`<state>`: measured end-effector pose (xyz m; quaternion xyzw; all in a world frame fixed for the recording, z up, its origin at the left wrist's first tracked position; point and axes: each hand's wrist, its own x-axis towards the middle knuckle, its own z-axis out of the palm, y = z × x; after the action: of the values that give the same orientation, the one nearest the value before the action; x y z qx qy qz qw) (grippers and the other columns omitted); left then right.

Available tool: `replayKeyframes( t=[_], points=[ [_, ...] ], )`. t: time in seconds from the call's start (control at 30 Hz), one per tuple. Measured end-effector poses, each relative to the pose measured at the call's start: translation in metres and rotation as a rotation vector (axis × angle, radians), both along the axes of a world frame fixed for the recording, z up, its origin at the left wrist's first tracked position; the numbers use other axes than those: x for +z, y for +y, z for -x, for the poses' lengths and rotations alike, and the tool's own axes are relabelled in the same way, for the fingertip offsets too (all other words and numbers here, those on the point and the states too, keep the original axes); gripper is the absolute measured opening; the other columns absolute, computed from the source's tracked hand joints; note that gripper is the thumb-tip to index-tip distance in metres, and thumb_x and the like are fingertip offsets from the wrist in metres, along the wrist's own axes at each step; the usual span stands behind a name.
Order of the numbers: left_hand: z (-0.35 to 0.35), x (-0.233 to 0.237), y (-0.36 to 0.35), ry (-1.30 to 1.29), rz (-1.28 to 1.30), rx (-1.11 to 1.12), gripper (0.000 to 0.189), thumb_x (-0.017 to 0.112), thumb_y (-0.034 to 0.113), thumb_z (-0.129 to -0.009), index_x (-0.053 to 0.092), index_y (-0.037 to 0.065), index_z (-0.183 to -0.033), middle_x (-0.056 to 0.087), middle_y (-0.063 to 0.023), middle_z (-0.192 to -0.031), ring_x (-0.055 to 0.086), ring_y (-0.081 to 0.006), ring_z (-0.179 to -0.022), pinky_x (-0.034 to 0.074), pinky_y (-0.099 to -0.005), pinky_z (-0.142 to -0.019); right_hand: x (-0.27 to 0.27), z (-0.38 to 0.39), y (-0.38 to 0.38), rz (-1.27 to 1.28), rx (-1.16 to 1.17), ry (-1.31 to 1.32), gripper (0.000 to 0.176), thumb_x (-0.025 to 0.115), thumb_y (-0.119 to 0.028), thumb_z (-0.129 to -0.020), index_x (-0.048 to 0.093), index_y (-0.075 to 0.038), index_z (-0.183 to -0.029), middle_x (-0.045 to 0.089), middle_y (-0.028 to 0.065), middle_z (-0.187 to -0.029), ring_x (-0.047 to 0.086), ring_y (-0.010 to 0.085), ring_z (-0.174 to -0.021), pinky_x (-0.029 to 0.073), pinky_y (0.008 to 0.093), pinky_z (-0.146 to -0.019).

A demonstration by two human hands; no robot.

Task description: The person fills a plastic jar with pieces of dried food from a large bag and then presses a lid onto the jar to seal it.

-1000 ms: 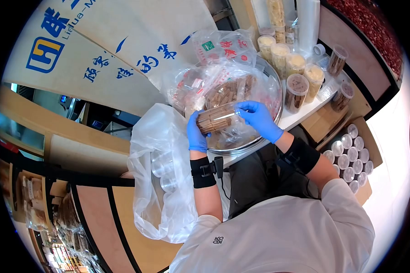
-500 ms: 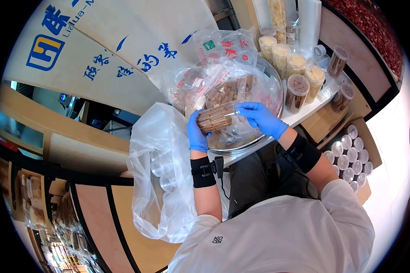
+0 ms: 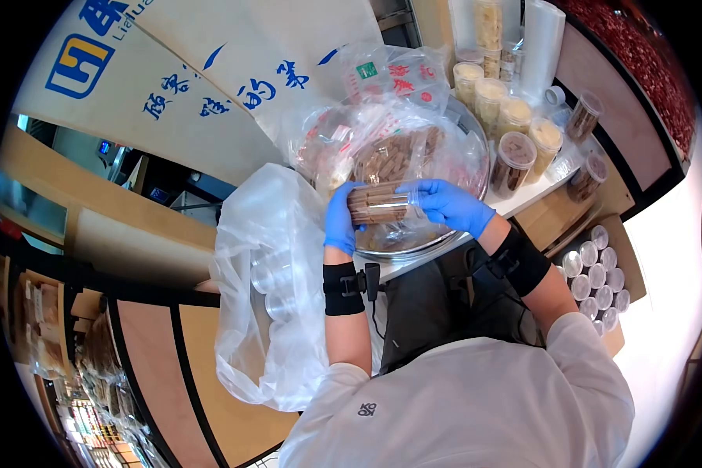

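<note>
A clear plastic jar (image 3: 381, 204) packed with brown sticks lies sideways between my blue-gloved hands. My left hand (image 3: 341, 219) is wrapped round its left end, where the sticks show. At the right end of the jar, my right hand (image 3: 450, 206) grips the clear plastic with its fingers pressed together. Beneath the jar is a large round metal tray (image 3: 480, 132) holding plastic bags and more brown sticks (image 3: 394, 156). Printed clear bags (image 3: 390, 74) spread over its back edge.
Filled jars (image 3: 515, 160) with pale or brown contents stand on the white table at right. A box of round-topped clear containers (image 3: 597, 274) sits lower right. On the left, a large translucent bag (image 3: 238, 312) holds empty jars. A tape roll (image 3: 554, 95) lies near the back.
The jar has turned from a slight tilt to nearly level, with both hands still on it. The whole view has shifted slightly.
</note>
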<state>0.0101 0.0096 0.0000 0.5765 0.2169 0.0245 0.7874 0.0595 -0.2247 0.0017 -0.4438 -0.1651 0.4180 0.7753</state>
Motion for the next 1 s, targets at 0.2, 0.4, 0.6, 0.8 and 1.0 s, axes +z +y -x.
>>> replayKeyframes(
  t=[0.2,0.4,0.6,0.8,1.0],
  points=[
    [0.0,-0.005,-0.003,0.043,-0.187,-0.016,0.035,0.052,0.044,-0.084,0.064,0.012,-0.095,0.062,-0.0016,-0.077,0.057,-0.0125,-0.057,0.038,-0.0257,-0.039,0.004,0.008,0.016,0.443,-0.183,-0.25,0.03,0.071,-0.029,-0.083,0.067,-0.001,-0.093,0.054,-0.001,-0.062,0.042,0.0053,-0.048,0.033,0.0211,-0.044],
    [0.003,-0.001,-0.007,-0.049,-0.199,-0.041,0.034,0.052,0.043,-0.084,0.063,0.012,-0.094,0.061,-0.0011,-0.075,0.057,-0.0114,-0.057,0.038,-0.0257,-0.039,0.019,0.015,0.014,0.631,-0.166,-0.378,0.041,0.073,-0.041,-0.078,0.068,-0.001,-0.079,0.061,0.0033,-0.065,0.045,0.0064,-0.049,0.036,0.0226,-0.046],
    [0.003,-0.005,0.0,-0.093,-0.082,0.003,0.033,0.051,0.041,-0.085,0.064,0.012,-0.096,0.062,-0.0012,-0.076,0.058,-0.0119,-0.058,0.037,-0.0255,-0.039,0.009,0.011,0.017,0.498,-0.234,-0.353,0.037,0.07,-0.04,-0.081,0.065,-0.004,-0.076,0.061,0.0025,-0.065,0.046,0.0058,-0.051,0.037,0.0209,-0.047],
    [0.004,-0.005,0.006,-0.196,0.1,0.14,0.033,0.051,0.041,-0.086,0.062,0.014,-0.101,0.062,-0.002,-0.087,0.059,-0.0132,-0.067,0.039,-0.0266,-0.043,0.0,-0.019,0.01,0.312,-0.579,-0.28,0.028,0.064,-0.031,-0.087,0.063,-0.004,-0.077,0.061,0.0036,-0.067,0.053,0.0091,-0.055,0.04,0.0225,-0.049],
    [0.011,-0.005,-0.002,-0.469,-0.138,0.261,0.032,0.047,0.032,-0.09,0.057,0.01,-0.109,0.057,-0.0034,-0.106,0.056,-0.014,-0.092,0.045,-0.0287,-0.072,-0.052,-0.065,0.019,0.835,-0.512,-1.364,0.015,0.063,-0.018,-0.079,0.064,-0.004,-0.082,0.064,0.0156,-0.076,0.061,0.0337,-0.069,0.049,0.0382,-0.065]
  ],
)
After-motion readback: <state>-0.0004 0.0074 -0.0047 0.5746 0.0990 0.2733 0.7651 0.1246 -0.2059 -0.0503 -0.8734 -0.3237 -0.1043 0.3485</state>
